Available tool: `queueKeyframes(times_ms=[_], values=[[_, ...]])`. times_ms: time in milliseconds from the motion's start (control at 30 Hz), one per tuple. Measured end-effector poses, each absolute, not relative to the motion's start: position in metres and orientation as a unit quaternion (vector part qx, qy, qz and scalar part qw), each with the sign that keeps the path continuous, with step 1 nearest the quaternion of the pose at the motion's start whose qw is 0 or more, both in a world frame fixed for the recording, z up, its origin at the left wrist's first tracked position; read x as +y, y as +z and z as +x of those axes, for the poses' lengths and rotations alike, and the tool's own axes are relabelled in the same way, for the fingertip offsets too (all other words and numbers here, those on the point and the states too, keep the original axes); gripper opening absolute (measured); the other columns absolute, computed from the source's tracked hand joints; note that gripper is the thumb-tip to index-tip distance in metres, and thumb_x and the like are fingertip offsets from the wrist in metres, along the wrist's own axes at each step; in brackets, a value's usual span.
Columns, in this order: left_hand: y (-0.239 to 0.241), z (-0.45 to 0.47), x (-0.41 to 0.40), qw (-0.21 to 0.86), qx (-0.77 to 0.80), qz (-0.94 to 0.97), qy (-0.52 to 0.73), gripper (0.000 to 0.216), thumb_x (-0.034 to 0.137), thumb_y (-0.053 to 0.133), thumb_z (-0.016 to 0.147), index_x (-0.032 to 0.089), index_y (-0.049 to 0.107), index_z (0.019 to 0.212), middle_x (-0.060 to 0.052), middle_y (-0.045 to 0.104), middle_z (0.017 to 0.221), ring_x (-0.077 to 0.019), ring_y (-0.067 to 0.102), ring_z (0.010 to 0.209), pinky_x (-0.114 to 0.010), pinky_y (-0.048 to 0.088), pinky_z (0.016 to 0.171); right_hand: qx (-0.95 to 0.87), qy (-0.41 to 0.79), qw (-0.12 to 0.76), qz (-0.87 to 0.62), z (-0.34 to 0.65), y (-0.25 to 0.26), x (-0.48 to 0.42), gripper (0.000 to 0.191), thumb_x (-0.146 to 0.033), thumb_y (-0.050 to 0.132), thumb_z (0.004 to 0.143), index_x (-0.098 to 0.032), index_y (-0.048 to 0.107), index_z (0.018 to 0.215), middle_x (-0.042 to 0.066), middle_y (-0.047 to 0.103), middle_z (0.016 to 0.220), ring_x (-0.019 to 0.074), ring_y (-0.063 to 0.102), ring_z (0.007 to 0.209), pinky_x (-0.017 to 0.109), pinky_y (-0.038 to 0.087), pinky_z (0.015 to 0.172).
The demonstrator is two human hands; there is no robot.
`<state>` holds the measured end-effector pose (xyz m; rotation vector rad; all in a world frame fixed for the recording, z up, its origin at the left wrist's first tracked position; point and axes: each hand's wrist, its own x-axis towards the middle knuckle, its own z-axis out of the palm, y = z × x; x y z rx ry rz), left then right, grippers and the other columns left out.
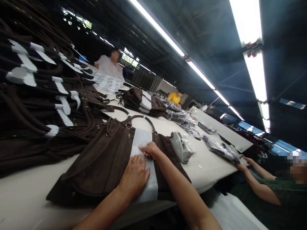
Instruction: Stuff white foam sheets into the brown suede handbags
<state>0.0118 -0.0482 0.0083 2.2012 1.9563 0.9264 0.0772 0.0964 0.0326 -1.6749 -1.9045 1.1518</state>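
**Brown bag under both hands**

Brown suede bag (103, 163) lies flat on the table (24, 198), with a white foam strip (141, 140) wrapped down its middle. I see my left hand (134, 177) spread open, palm down on the strip. My right hand (150, 149) sits just beyond it on the bag, fingers curled at the strip's edge; I cannot tell whether it pinches. Right of the bag stands a tape dispenser (181, 147); left of it, stacked bags (35, 105).

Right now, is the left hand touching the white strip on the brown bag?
Touching. The head view shows the left hand lying palm down on the white strip across the brown bag, with no gap.
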Motion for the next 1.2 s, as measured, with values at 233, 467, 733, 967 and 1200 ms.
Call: queueKeyframes(times_ms=[233,467,733,967,1200], values=[[0.002,0.011,-0.047,0.012,0.630,0.704,0.326,0.028,0.022,0.042,0.092,0.007,0.066,0.088,-0.017,0.058,0.097,-0.0296,0.054,0.099,-0.045,0.047,0.093,-0.692,0.412,0.048,-0.590,0.100,0.038,0.084,0.044,-0.031,0.076,0.076,-0.019,0.041,0.052,-0.006,0.044,0.033,0.0051,0.031,0.029,0.019,0.021,0.032],[-0.002,0.013,-0.047,0.018,0.631,0.699,0.336,0.024,0.016,0.041,0.090,0.011,0.065,0.086,-0.014,0.058,0.095,-0.0282,0.054,0.098,-0.046,0.049,0.090,-0.818,0.232,0.147,-0.505,0.116,0.047,0.059,0.020,-0.037,0.067,0.084,-0.017,0.061,0.083,0.001,0.068,0.066,0.0139,0.063,0.057,0.023,0.050,0.056],[-0.017,0.011,-0.041,0.008,0.615,0.704,0.354,0.028,0.011,0.038,0.089,0.014,0.066,0.086,-0.012,0.060,0.092,-0.0244,0.057,0.092,-0.042,0.052,0.085,-0.938,0.144,0.076,-0.307,0.134,0.030,0.034,0.038,-0.027,0.032,0.099,-0.019,0.060,0.124,0.009,0.056,0.137,0.0224,0.048,0.131,0.039,0.033,0.114],[-0.010,0.009,-0.045,0.003,0.623,0.707,0.335,0.027,0.016,0.039,0.090,0.016,0.063,0.077,-0.011,0.058,0.088,-0.0261,0.057,0.091,-0.044,0.052,0.081,-0.867,0.344,0.127,-0.336,0.192,0.091,0.002,0.032,-0.040,0.049,0.094,-0.021,0.075,0.100,0.002,0.075,0.098,0.0195,0.069,0.092,0.027,0.051,0.087],[-0.026,0.000,-0.040,-0.046,0.569,0.733,0.370,0.028,0.028,0.039,0.092,0.018,0.064,0.083,-0.008,0.058,0.085,-0.0250,0.055,0.087,-0.043,0.050,0.080,-0.621,0.082,0.456,-0.632,0.338,0.130,0.087,0.029,-0.027,0.060,0.084,-0.018,0.071,0.110,0.009,0.068,0.117,0.0227,0.062,0.110,0.036,0.044,0.102]])
